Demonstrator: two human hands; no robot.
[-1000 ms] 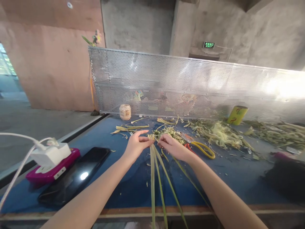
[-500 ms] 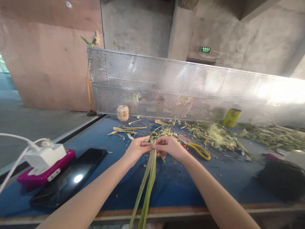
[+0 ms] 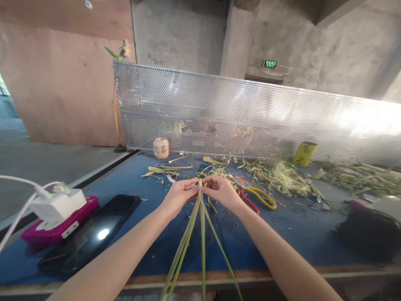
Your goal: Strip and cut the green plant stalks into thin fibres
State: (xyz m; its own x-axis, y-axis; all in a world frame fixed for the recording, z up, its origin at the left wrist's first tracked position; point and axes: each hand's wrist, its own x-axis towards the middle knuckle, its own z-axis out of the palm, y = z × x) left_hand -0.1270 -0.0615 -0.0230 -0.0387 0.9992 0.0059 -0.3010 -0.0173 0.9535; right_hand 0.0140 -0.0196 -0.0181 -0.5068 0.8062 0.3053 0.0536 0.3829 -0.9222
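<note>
Long green plant-fibre strips [image 3: 203,242] were pinched together at their upper ends over the table [image 3: 313,234], their lower lengths fanned across its near edge. The left hand's [image 3: 180,195] grip was closed on the bunch between thumb and fingers; so was the right hand's [image 3: 219,190], just beside it. Beyond, leaf scraps [image 3: 221,172] were heaped near scissors [image 3: 252,189]. Leftward, a smartphone [image 3: 94,230] was laid beside a magenta power strip [image 3: 59,228].

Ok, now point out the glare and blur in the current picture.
Head view: the phone mirrors a bright white spot; head view: the mesh panel washes out toward the right; head view: the black thing at right is smeared; head view: the strips are fairly clear.
</note>
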